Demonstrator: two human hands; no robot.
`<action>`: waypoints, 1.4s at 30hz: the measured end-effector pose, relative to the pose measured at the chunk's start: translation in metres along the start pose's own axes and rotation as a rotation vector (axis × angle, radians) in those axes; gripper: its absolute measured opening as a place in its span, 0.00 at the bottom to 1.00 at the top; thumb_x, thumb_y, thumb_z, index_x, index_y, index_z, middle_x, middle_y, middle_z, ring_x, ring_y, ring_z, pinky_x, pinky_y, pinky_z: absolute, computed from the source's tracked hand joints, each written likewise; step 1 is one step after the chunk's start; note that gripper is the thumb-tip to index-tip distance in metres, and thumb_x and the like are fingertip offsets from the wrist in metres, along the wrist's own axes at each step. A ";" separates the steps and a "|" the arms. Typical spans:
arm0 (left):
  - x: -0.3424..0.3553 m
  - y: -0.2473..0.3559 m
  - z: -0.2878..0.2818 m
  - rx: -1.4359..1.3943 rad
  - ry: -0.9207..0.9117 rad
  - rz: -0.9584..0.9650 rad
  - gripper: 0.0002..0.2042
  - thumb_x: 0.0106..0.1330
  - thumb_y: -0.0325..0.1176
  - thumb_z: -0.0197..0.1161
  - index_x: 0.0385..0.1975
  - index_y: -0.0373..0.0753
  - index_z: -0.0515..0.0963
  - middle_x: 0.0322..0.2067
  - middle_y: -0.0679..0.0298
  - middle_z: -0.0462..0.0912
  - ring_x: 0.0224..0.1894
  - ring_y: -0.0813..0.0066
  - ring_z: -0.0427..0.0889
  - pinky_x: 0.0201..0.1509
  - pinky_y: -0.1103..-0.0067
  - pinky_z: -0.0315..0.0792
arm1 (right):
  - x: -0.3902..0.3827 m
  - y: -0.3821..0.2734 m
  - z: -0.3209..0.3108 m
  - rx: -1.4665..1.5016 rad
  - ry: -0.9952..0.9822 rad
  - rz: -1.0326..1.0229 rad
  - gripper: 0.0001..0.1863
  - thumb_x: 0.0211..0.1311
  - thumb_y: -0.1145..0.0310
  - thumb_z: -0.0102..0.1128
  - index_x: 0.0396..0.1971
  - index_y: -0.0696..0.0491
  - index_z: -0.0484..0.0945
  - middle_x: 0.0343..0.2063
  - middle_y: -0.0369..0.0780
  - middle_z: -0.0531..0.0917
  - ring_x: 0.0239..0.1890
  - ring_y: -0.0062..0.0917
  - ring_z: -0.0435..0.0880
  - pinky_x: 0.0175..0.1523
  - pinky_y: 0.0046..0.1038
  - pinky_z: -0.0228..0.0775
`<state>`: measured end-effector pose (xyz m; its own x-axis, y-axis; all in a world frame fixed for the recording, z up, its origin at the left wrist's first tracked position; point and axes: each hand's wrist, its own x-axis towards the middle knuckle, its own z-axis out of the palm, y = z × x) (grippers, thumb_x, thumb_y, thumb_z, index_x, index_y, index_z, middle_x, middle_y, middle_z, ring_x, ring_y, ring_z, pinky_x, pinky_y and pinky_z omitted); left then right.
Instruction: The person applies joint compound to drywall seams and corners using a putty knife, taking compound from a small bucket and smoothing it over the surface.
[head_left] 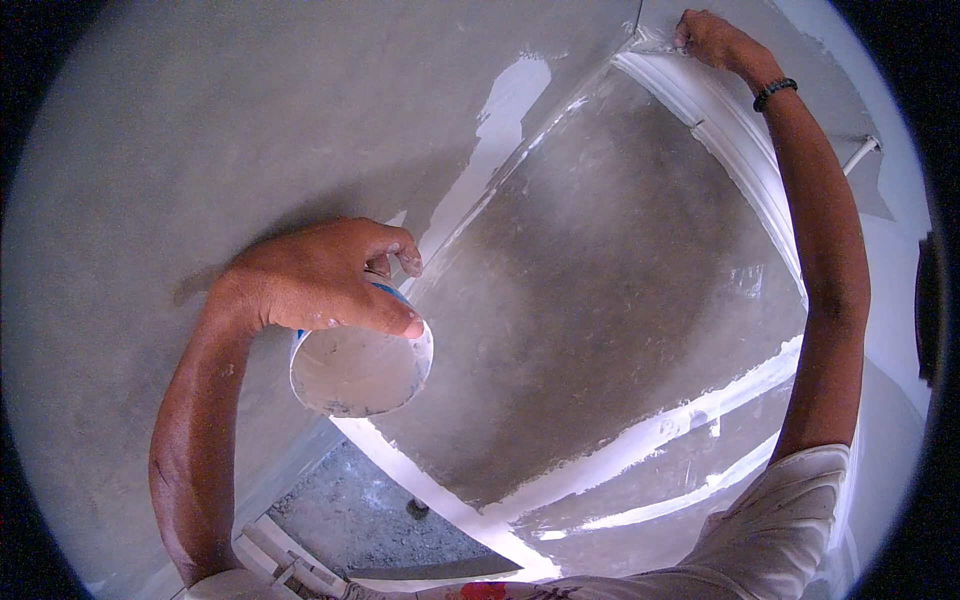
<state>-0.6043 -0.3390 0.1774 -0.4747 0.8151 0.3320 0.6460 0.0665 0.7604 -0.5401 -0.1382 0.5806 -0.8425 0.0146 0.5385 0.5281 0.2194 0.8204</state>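
Your left hand [320, 280] grips a plaster-smeared white cup [362, 368] by its rim against the grey wall [180, 130] just left of the corner, while your right hand [712, 38], wearing a dark wristband [774, 92], presses closed fingertips onto the white cornice moulding [735, 150] near the wall's top edge.

Cup [360, 370]: rim and inside hidden under the left hand [320, 280]; contents not seen. Right hand [712, 38], far above the cup: fingertips pressed out of sight against the white moulding [740, 150]. Small dark object [417, 508] on the floor below the cup: too small to tell.
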 end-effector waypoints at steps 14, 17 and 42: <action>-0.006 -0.004 -0.003 0.020 0.010 0.021 0.39 0.41 0.54 0.72 0.52 0.36 0.74 0.45 0.47 0.78 0.47 0.55 0.79 0.51 0.66 0.72 | 0.008 -0.013 -0.023 -0.021 0.024 -0.023 0.14 0.47 0.71 0.56 0.35 0.59 0.82 0.33 0.53 0.83 0.38 0.43 0.83 0.45 0.40 0.74; 0.007 0.004 0.004 0.028 -0.032 0.021 0.39 0.41 0.55 0.72 0.53 0.36 0.74 0.45 0.48 0.78 0.47 0.55 0.79 0.50 0.67 0.73 | -0.003 0.013 0.025 -0.137 -0.004 -0.040 0.14 0.49 0.72 0.52 0.34 0.58 0.82 0.36 0.54 0.83 0.41 0.45 0.82 0.46 0.41 0.74; 0.012 0.000 0.006 -0.112 0.015 -0.014 0.42 0.37 0.58 0.73 0.52 0.35 0.75 0.45 0.47 0.80 0.49 0.53 0.78 0.55 0.64 0.70 | -0.056 0.026 0.003 0.470 -0.064 -0.023 0.11 0.50 0.72 0.55 0.32 0.56 0.83 0.29 0.46 0.84 0.33 0.36 0.82 0.39 0.36 0.74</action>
<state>-0.6065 -0.3256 0.1782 -0.4928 0.8058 0.3284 0.5690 0.0129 0.8223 -0.4796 -0.1307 0.5713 -0.8662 0.0609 0.4960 0.4159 0.6382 0.6479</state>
